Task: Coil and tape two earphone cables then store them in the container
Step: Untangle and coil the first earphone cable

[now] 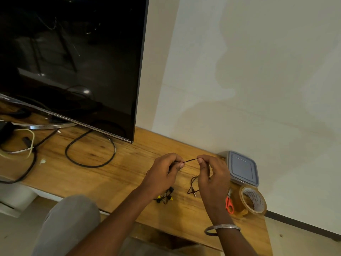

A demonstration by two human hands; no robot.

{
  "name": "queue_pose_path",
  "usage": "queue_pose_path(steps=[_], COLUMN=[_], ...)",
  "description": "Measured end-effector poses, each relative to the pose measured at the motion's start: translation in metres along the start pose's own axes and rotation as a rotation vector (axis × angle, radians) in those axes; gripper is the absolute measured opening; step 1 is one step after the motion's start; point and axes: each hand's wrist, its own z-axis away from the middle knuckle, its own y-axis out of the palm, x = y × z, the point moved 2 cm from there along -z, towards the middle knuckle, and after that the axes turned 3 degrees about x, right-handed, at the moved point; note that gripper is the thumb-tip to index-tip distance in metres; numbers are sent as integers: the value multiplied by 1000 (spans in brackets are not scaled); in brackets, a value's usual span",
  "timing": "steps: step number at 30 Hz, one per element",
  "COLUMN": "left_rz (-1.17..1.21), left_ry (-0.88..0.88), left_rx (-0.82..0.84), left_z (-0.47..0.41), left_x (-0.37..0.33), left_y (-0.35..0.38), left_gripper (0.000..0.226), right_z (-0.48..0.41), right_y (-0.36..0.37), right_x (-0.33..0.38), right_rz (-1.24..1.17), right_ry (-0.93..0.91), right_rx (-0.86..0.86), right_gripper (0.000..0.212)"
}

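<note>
Pinching dark earphone cable [191,160] with left hand [162,172] and right hand [212,174], fingers of both curled, short stretch taut between them above wooden table [110,172]. Below right hand: rest of cable with plug, hanging loose. Under left wrist, on table: second earphone cable [165,197], yellow parts, uncoiled. At right by wall: container [241,168], lid on. Nearer, at table corner: tape roll [253,201], orange scissors [229,202] just beside.

A dark television [73,61] on a curved metal stand [42,127] fills the upper left above a wooden bench [120,174]; a pale, blotchy wall [258,71] spans the right, with light floor [304,245] at lower right.
</note>
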Motion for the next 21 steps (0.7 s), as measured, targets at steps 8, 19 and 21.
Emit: queue_pose_path(steps=[8,19,21], left_rz=[-9,45,58], left_ry=[21,-91,-119], left_rx=[-63,-77,-94], left_z=[-2,-3,-4], left_x=[1,7,6], left_y=[-13,-23,-22], left_gripper=[17,15,16], right_z=[-5,9,12], right_y=[-19,-23,-20], right_x=[-15,-50,-51], right_rz=[-181,-155,-87], right_ry=[345,659,634], right_rx=[-171,-184,-86], right_gripper=[12,22,37])
